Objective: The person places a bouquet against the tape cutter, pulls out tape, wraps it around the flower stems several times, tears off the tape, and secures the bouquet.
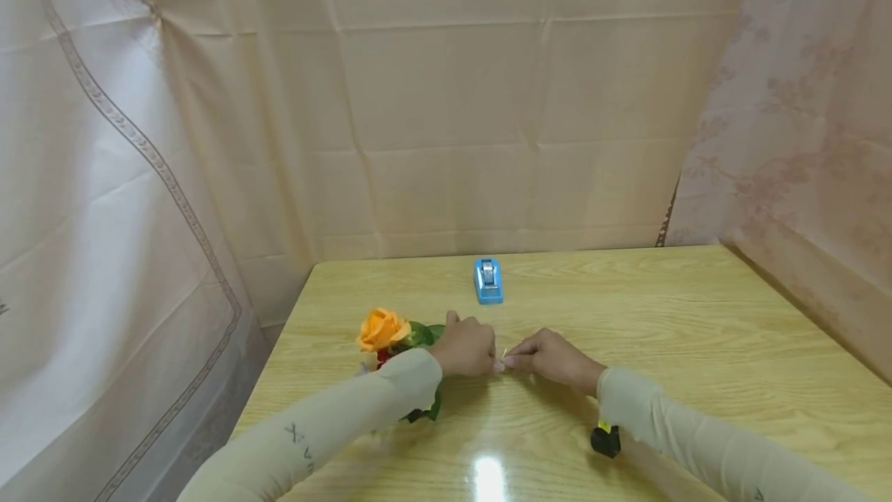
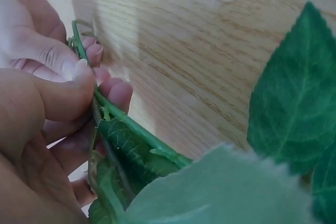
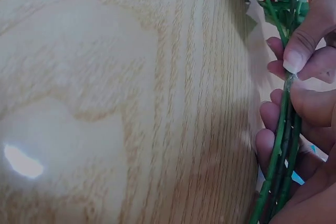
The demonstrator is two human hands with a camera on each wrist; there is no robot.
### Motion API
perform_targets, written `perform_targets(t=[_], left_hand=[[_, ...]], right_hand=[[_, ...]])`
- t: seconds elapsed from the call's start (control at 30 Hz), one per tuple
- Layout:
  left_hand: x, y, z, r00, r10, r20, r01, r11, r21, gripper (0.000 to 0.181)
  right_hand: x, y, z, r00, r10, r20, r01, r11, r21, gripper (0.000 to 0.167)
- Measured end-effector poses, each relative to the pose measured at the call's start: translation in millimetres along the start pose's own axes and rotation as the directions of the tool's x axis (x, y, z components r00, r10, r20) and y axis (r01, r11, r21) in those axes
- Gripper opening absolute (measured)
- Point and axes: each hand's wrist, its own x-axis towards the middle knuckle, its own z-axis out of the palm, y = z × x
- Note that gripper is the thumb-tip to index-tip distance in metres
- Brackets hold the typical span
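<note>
Left hand (image 1: 468, 347): fingers pinched on bundle of slim green stems (image 3: 281, 156), leafy side. Right hand (image 1: 555, 361): fingers clamped on same bundle, bare-stem side. Orange rose bloom (image 1: 382, 330) toward pale wood-grain worktop's (image 1: 697, 316) left edge; blue tape dispenser (image 1: 489, 294) near far edge.

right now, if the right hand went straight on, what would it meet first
Most likely the left hand, directly ahead of the right hand in the head view; any gap between them is unclear.

Green leafy stems (image 3: 278, 150), bunched side by side, carry an orange rose (image 1: 382, 329) (in full bloom) leftmost.
</note>
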Motion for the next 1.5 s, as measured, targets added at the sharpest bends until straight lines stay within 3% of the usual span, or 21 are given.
perform_targets(t=[0.33, 0.57, 0.73, 1.03, 1.27, 1.5], left_hand=[[-4.7, 3.1, -1.4, 0.995, 0.051, -0.086, -0.04, 0.992, 0.119, 0.023], [-5.9, 4.3, 0.1, 0.99, 0.081, -0.111, -0.062, 0.985, 0.161, 0.022], [-4.9, 4.5, -1.0, 0.99, 0.106, -0.097, -0.085, 0.976, 0.2, 0.028], [-4.0, 3.9, -5.0, 0.993, 0.111, -0.048, -0.1, 0.976, 0.192, 0.028], [-2.1, 2.4, -4.8, 0.993, 0.111, -0.051, -0.098, 0.975, 0.198, 0.035], [-0.2, -1.0, -4.1, 0.996, 0.091, -0.027, -0.087, 0.989, 0.116, 0.018]], right_hand=[[5.8, -1.6, -0.1, 0.999, 0.038, -0.005, -0.038, 0.998, -0.059, 0.026], [6.4, -3.4, 3.1, 0.999, 0.036, 0.007, -0.036, 0.999, 0.015, 0.022], [8.6, -2.4, 4.7, 0.999, 0.037, -0.005, -0.037, 0.998, 0.049, 0.021], [8.2, -6.5, 4.7, 0.997, 0.046, -0.056, -0.047, 0.999, -0.016, 0.017], [8.2, -9.6, 4.2, 0.994, 0.042, -0.101, -0.05, 0.996, -0.08, 0.014], [9.3, -7.2, 4.3, 0.991, 0.037, -0.126, -0.05, 0.993, -0.107, 0.01]])
